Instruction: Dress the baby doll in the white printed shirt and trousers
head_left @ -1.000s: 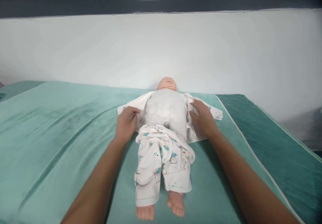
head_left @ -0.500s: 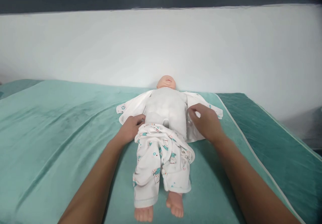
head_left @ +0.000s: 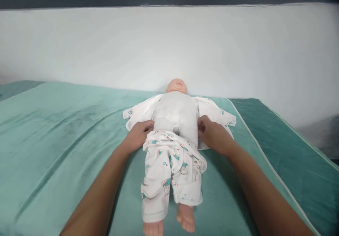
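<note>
A baby doll (head_left: 176, 110) lies on its back with its head at the far end and its bare feet towards me. Patterned white trousers (head_left: 156, 165) cover its legs up to the hips. An opened white shirt (head_left: 144, 107) spreads out from under the torso, with both sleeves out to the sides. My left hand (head_left: 137, 135) is at the doll's side by the waistband, thumb and fingers closed; their tips are partly hidden. Against the other side of the torso, over the shirt, my right hand (head_left: 213, 133) has its fingers curled in; what they hold is hidden.
A light green sheet (head_left: 66, 133) with creases covers the surface under the doll. Darker green fabric (head_left: 286, 140) lies along the right side. A white wall (head_left: 106, 48) rises just behind the doll's head, with a dark band above it.
My right hand has moved down and in against the doll's side, and its fingers have curled in more. The left hand stays by the waistband. The view has shifted slightly.
</note>
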`<state>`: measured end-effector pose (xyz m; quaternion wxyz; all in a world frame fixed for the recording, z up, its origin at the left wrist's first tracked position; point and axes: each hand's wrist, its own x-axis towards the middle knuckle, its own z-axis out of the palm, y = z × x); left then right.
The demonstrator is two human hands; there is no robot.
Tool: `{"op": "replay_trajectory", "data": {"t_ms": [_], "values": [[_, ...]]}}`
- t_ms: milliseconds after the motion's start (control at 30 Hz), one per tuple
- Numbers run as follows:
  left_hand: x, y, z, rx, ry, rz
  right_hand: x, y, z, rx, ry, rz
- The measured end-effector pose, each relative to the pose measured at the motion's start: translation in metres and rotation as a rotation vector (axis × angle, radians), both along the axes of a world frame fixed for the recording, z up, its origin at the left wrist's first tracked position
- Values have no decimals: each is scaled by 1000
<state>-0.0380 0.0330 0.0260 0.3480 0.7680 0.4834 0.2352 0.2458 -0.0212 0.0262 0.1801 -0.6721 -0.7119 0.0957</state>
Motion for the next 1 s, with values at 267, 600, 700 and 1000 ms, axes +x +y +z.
{"op": "replay_trajectory", "data": {"t_ms": [267,600,700,1000], "values": [[1,0,2,17,-10,16,2,-1,10,-163,-175,51],[1,-8,2,-36,-293,106,-14,-19,22,253,471,94],[2,-9,2,-54,-372,116,-28,-25,28,165,360,379],[7,-14,5,46,-482,89,-39,-29,38,36,249,665]]}}
